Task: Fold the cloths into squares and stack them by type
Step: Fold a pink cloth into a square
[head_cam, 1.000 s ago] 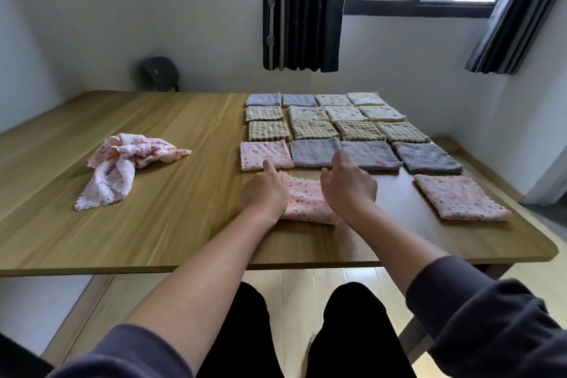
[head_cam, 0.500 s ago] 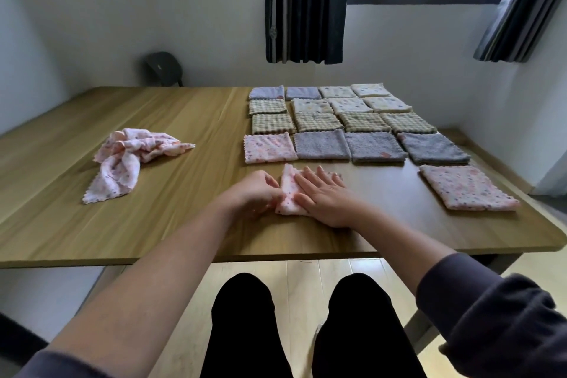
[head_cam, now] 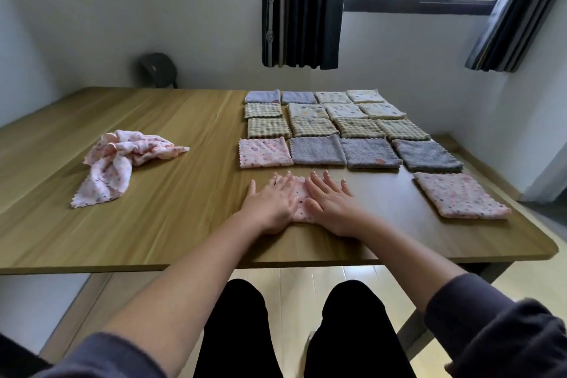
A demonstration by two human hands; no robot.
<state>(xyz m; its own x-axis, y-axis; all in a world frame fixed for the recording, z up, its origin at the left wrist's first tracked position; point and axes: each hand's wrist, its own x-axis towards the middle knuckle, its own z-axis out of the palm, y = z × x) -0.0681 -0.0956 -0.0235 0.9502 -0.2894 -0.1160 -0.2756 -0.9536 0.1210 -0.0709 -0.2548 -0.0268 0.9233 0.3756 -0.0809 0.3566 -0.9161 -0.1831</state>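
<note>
A folded pink spotted cloth (head_cam: 301,200) lies near the table's front edge, mostly hidden under my hands. My left hand (head_cam: 270,202) and my right hand (head_cam: 329,201) press flat on it side by side, fingers straight. Beyond them lie rows of folded squares: a pink one (head_cam: 264,152), grey ones (head_cam: 317,150), checked ones (head_cam: 311,127), pale spotted ones (head_cam: 308,110) and lilac ones (head_cam: 264,96). Another folded pink square (head_cam: 458,195) sits at the right. A crumpled pink cloth pile (head_cam: 122,159) lies at the left.
The wooden table (head_cam: 171,218) runs wide to the left and back. A dark round object (head_cam: 158,70) stands behind its far edge by the wall. Dark curtains (head_cam: 302,6) hang at the window. My knees are below the front edge.
The pink cloth was folded over from a wider shape into a smaller one. My left hand, curled at its edge before, now lies flat on it beside my right hand.
</note>
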